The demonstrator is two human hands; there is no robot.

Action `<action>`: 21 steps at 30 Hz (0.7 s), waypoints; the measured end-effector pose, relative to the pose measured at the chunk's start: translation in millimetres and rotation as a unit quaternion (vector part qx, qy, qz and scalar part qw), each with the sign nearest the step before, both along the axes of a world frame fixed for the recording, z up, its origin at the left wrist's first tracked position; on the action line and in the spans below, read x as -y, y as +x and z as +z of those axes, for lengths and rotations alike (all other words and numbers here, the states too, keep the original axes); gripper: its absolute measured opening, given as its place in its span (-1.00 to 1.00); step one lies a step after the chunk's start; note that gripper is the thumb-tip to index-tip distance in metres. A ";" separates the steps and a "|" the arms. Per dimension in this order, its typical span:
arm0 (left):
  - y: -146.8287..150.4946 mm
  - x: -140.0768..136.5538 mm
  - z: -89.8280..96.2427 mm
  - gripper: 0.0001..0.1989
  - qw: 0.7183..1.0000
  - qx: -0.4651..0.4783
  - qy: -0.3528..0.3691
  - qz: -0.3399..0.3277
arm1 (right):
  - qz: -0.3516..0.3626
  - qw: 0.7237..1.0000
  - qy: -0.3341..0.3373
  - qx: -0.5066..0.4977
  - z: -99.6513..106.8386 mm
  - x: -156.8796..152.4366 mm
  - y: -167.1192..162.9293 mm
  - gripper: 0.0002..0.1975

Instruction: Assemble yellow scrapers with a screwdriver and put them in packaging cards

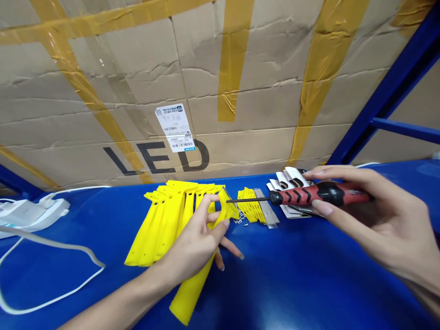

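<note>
held tool (pixel 194 288) of smooth plastic — screwdriver shaft (pixel 249 200) metal, tabletop (pixel 275 279) glossy, carton (pixel 271 101) rough, creased cardboard.

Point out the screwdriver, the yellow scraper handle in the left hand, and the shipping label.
Screwdriver (pixel 295 196): head view, on its red-and-black handle.
Yellow scraper handle (pixel 195 288): head view, on its lower shaft.
Shipping label (pixel 175 128): head view, near its middle.
</note>
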State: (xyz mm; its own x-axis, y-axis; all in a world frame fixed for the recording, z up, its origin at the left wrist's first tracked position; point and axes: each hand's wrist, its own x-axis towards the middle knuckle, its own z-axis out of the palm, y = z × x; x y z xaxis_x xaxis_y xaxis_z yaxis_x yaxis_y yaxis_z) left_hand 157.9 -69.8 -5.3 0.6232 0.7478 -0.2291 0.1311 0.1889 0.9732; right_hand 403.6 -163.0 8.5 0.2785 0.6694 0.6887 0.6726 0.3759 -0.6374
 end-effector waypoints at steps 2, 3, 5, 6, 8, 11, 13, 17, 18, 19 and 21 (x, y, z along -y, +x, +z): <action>0.3 1.2 0.8 -0.39 1.000 -0.014 -0.004 0.016 | 0.000 0.999 -0.035 -0.025 -1.6 -0.3 0.6 -0.85; 0.5 1.7 1.9 -0.35 0.999 -0.022 -0.007 0.025 | 0.003 0.998 -0.047 -0.035 -2.6 -0.7 0.6 -0.87; 1.1 2.5 5.4 -0.31 0.998 -0.041 -0.013 0.040 | 0.027 0.997 -0.048 -0.054 -3.8 -2.9 0.2 -0.76; 1.4 2.6 7.2 -0.31 0.997 -0.050 -0.016 0.047 | 0.048 0.995 -0.045 -0.078 -3.3 -4.8 -0.3 -0.67; 2.1 2.4 9.7 -0.31 0.996 -0.064 -0.020 0.066 | 0.083 0.983 -0.068 -0.149 0.7 -10.7 -1.4 -0.65; 2.7 0.5 9.3 -0.35 0.993 -0.071 -0.016 0.089 | 0.064 0.972 -0.139 -0.177 12.3 -23.0 -1.6 -0.74; 2.7 -1.3 6.9 -0.37 0.993 -0.070 -0.010 0.094 | 0.080 0.979 -0.124 -0.139 18.4 -30.4 -0.3 -0.61; 1.9 -3.7 3.5 -0.40 0.995 -0.056 0.013 0.086 | 0.085 0.967 -0.144 -0.190 13.4 -35.8 1.9 -0.67; 1.7 -3.6 3.7 -0.41 0.995 -0.057 0.017 0.083 | 0.070 0.969 -0.140 -0.192 9.1 -35.2 2.2 -0.69; 1.7 -3.1 4.4 -0.42 0.995 -0.061 0.019 0.081 | 0.065 0.972 -0.126 -0.187 4.4 -34.3 2.6 -0.68; 2.2 -1.4 6.6 -0.44 0.994 -0.072 0.017 0.080 | 0.098 0.973 -0.096 -0.188 -4.0 -32.0 4.0 -0.54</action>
